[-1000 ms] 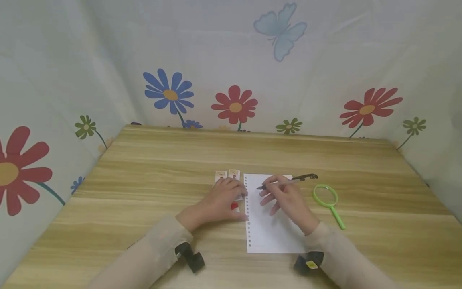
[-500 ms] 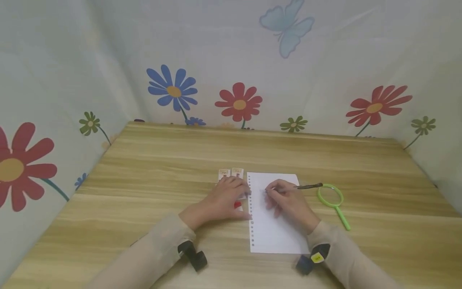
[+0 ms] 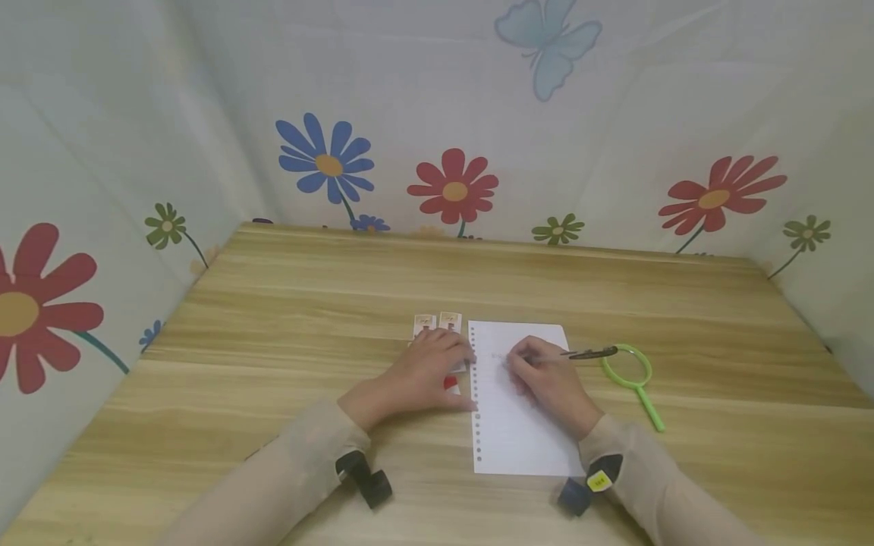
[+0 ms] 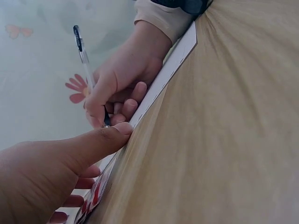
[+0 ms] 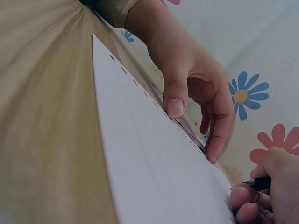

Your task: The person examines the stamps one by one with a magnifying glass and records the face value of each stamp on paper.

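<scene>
A white sheet of lined paper (image 3: 519, 425) with punched holes down its left edge lies on the wooden table. My right hand (image 3: 554, 383) pinches a pen (image 3: 592, 353) with a dark cap end, its tip down at the upper part of the sheet. Faint marks show on the paper just left of the tip. My left hand (image 3: 426, 371) rests at the punched edge, thumb and fingertips touching it, fingers relaxed and spread. Under and beyond that hand lie small printed cards (image 3: 450, 321), partly hidden by it; a red patch shows between thumb and fingers.
A green magnifying glass (image 3: 627, 367) lies right of the sheet, the pen's end overlapping its rim in the head view. The wooden table (image 3: 328, 288) reaches back to a curtain (image 3: 587, 144) printed with flowers and a butterfly.
My right hand has lowered the pen from above the sheet to its surface and moved slightly right, and faint marks now show there. My left hand stays at the paper's edge.
</scene>
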The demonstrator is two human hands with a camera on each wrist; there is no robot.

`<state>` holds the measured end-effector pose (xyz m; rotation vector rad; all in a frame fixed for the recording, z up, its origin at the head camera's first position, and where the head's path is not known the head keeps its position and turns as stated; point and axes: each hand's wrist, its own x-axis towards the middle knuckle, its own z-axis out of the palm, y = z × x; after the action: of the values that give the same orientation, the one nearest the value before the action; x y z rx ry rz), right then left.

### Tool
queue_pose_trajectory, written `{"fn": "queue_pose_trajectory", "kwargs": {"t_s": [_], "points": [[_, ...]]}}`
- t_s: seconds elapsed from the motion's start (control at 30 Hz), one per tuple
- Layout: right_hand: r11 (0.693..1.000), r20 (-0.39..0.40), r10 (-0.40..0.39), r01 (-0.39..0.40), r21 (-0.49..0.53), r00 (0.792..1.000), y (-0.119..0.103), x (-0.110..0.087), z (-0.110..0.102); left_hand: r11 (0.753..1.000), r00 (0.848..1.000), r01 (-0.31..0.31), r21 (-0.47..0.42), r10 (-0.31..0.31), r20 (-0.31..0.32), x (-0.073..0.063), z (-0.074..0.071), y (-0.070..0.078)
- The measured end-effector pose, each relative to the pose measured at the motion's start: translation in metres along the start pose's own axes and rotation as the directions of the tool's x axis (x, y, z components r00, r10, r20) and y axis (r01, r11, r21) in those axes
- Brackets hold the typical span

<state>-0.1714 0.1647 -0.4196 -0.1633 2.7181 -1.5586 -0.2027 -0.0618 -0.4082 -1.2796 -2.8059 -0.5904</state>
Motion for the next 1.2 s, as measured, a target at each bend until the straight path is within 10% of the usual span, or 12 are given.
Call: {"fn": "queue_pose_trajectory", "kwargs": {"t_s": [1.2], "points": [[0.999,-0.068,-0.027,0.024,-0.044,0.997,0.0030,0.0020,0.0020,1.000,1.000,0.018,-0.013,-0.017,0.014,0.0007,-0.0021,0.0013]]}}
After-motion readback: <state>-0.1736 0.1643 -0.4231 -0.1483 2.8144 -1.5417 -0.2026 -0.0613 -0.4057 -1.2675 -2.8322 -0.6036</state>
